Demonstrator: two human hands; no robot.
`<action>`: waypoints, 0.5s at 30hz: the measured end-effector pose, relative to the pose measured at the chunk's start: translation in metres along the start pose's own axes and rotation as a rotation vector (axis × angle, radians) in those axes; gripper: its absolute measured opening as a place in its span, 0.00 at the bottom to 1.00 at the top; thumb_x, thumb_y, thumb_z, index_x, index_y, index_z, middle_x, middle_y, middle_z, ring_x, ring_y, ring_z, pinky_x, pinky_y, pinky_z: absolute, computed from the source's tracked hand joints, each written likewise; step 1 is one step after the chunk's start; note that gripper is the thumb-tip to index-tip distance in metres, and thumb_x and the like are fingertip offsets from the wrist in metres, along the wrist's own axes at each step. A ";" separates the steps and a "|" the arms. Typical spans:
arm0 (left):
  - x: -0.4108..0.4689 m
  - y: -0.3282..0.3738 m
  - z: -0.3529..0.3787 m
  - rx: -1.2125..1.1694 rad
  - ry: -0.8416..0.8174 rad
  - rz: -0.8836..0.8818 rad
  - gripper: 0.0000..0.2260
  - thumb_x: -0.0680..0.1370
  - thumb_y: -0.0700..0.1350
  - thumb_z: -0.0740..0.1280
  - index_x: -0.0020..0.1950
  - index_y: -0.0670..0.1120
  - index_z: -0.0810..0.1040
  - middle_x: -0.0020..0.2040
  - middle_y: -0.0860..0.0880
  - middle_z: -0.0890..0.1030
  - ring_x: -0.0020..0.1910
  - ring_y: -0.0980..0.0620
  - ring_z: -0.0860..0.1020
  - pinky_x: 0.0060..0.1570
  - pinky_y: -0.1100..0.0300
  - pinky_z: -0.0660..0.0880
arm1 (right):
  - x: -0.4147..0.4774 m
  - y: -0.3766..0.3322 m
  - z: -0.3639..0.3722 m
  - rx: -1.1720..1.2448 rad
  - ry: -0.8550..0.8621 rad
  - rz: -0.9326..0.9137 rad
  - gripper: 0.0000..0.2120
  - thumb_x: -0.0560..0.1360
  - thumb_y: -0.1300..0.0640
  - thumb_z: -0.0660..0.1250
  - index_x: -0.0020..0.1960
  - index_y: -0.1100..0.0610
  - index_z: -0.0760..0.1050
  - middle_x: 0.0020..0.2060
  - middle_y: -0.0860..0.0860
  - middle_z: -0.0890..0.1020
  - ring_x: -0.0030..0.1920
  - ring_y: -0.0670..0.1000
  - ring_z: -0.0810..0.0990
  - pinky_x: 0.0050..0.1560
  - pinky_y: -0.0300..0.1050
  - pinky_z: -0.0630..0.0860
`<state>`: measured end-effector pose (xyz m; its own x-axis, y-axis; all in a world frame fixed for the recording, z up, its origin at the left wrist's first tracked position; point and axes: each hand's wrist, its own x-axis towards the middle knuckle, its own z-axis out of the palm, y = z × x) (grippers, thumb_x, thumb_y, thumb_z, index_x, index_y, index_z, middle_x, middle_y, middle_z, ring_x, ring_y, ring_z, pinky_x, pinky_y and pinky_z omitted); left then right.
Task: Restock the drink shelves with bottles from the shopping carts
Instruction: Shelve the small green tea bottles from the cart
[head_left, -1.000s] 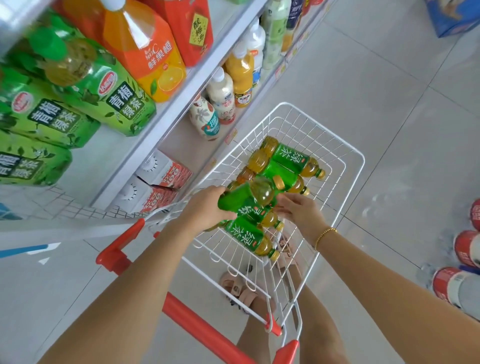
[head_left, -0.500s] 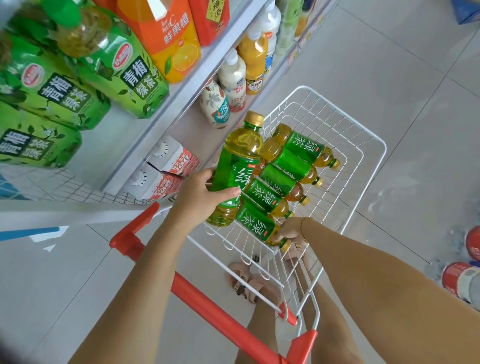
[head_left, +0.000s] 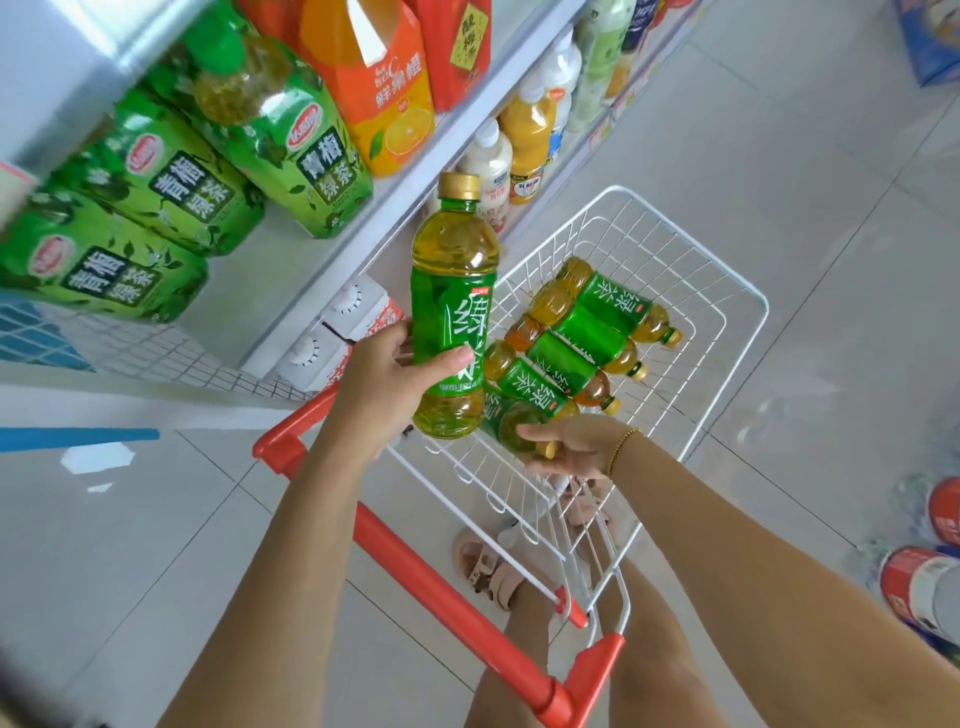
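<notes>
A: From the head camera, we have our left hand (head_left: 387, 387) wrapped around the lower label of an upright green tea bottle (head_left: 453, 312), thumb pressed across the front, fingers behind. It sits just above the near left corner of the white wire cart (head_left: 727, 280), gold cap toward the shelf (head_left: 363, 228).

B: And our right hand (head_left: 569, 447)?

A: Over the near edge of the cart, cupped palm-up under a second bottle (head_left: 514, 423), fingers partly curled at its cap end. We cannot tell whether they are fully closed on it. Four more bottles (head_left: 597, 332) lie side by side in the cart, farther in.

B: What might go wrong?

A: We judge the left grip is low on a full bottle, so it could tip or slide through our hand as we reach away from the cart toward the shelf. The shelf space beside the large green tea bottles (head_left: 249, 135) looks tight; a careless push could knock those over.

B: And on the right?

A: A loose hold near the cap could let that bottle roll back into the cart and scatter the row.
</notes>
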<state>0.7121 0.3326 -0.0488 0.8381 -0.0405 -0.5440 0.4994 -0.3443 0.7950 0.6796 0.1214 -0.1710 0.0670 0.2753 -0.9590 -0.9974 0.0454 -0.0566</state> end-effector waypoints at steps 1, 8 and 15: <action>-0.003 0.004 -0.003 -0.003 0.017 -0.002 0.18 0.64 0.57 0.75 0.51 0.54 0.81 0.47 0.54 0.85 0.49 0.54 0.83 0.56 0.46 0.77 | -0.004 -0.001 0.002 -0.028 0.093 -0.086 0.24 0.71 0.61 0.71 0.63 0.66 0.68 0.50 0.59 0.78 0.41 0.53 0.80 0.36 0.42 0.82; -0.030 0.036 -0.013 -0.017 0.148 -0.005 0.13 0.68 0.52 0.75 0.50 0.51 0.80 0.44 0.55 0.84 0.46 0.55 0.82 0.51 0.55 0.78 | -0.040 -0.030 0.031 -0.653 0.738 -0.575 0.13 0.70 0.52 0.73 0.44 0.58 0.72 0.39 0.51 0.78 0.41 0.52 0.78 0.42 0.44 0.76; -0.076 0.074 -0.030 -0.070 0.275 0.096 0.11 0.65 0.50 0.75 0.46 0.55 0.81 0.43 0.56 0.85 0.44 0.57 0.82 0.46 0.60 0.78 | -0.130 -0.052 0.051 -1.069 0.711 -0.840 0.15 0.72 0.52 0.71 0.55 0.58 0.76 0.42 0.55 0.81 0.41 0.52 0.78 0.38 0.40 0.73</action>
<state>0.6914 0.3385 0.0594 0.9056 0.1889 -0.3797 0.4206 -0.2851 0.8613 0.7239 0.1322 -0.0296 0.8874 0.0079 -0.4610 -0.2531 -0.8274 -0.5013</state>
